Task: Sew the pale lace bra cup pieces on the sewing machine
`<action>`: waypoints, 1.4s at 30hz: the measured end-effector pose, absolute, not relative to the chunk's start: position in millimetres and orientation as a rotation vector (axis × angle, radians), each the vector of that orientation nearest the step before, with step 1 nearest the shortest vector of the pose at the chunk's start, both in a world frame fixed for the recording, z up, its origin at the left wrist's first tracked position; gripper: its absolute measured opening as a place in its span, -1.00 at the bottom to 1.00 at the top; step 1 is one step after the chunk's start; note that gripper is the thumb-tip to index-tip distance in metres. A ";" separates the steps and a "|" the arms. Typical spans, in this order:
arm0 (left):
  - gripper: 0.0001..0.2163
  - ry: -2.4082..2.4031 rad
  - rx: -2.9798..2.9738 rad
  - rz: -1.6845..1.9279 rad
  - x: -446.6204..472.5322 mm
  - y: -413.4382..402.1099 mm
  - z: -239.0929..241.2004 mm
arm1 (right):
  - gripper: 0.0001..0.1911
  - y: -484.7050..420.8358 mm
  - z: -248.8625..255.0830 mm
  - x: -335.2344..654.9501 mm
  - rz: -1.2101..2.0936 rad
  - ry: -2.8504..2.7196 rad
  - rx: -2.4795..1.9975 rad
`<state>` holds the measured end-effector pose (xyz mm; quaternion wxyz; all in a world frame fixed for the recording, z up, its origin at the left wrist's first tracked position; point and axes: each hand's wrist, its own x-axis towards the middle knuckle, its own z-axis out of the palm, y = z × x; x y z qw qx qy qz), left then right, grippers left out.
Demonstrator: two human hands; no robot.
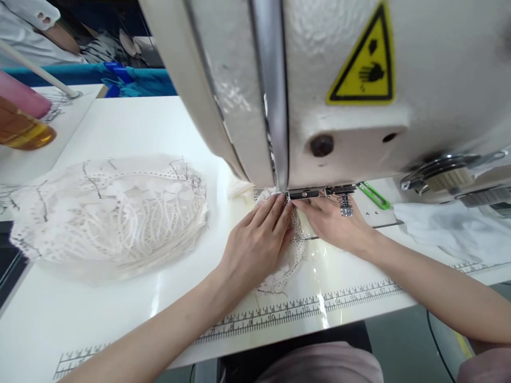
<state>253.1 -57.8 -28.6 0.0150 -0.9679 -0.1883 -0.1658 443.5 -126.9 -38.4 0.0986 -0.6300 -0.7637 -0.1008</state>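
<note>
Under the head of a sewing machine (255, 96) lies a piece of white lace fabric (285, 271) with dark thread ends. My left hand (259, 234) rests flat on the lace, fingers stretched toward the presser foot area. On the other side, my right hand (331, 221) reaches under the machine head beside the needle area; its fingertips are partly hidden behind a metal attachment (307, 193), so its grip does not show. A larger pile of white lace pieces (115, 218) with loose dark threads lies on the table to the left.
A green thread snipper (373, 195) lies behind my right hand. White cloth (459, 229) sits at the right. A printed ruler (279, 315) runs along the table's front edge. Thread cones, one amber (30, 133) and one pink (24, 96), stand far left. Another person's arm (59, 37) shows behind.
</note>
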 end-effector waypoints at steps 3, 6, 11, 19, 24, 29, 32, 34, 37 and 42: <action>-0.63 -0.586 -3.010 -0.525 253.2 -58.0 -28.6 | -0.53 -127.9 -38.4 443.0 -0.314 -2.256 -1.858; -0.64 -0.566 -2.966 -0.519 253.5 -57.9 -28.7 | -0.54 -128.4 -37.1 442.1 -0.339 -2.257 -1.862; -0.63 -0.557 -2.950 -0.529 254.3 -57.3 -28.6 | -0.57 -129.1 -34.6 441.4 -0.359 -2.259 -1.863; -0.62 -0.530 -2.922 -0.534 254.5 -56.9 -30.0 | -0.59 -130.8 -35.4 441.9 -0.357 -2.244 -1.818; -0.66 -0.478 -2.909 -0.601 255.4 -56.0 -26.0 | -0.64 -130.1 -34.1 444.6 -0.528 -2.220 -1.660; -0.86 -0.258 -2.893 -0.685 242.5 -67.0 2.9 | -0.72 -129.1 -31.4 452.9 -0.422 -2.368 -1.188; -0.87 0.093 -2.876 -0.602 222.3 -77.9 12.3 | -0.75 -128.9 -31.5 456.0 -0.350 -2.382 -1.085; -0.85 0.228 -2.820 -0.491 207.7 -84.6 10.2 | -0.75 -128.9 -31.8 457.1 -0.316 -2.375 -1.067; -0.80 0.226 -2.755 -0.390 193.1 -91.6 1.9 | -0.76 -129.8 -31.4 458.9 -0.231 -2.411 -1.055; -0.81 -0.273 -3.004 -0.542 195.5 -89.8 8.4 | -0.80 -131.7 -28.4 460.5 -0.041 -2.447 -1.059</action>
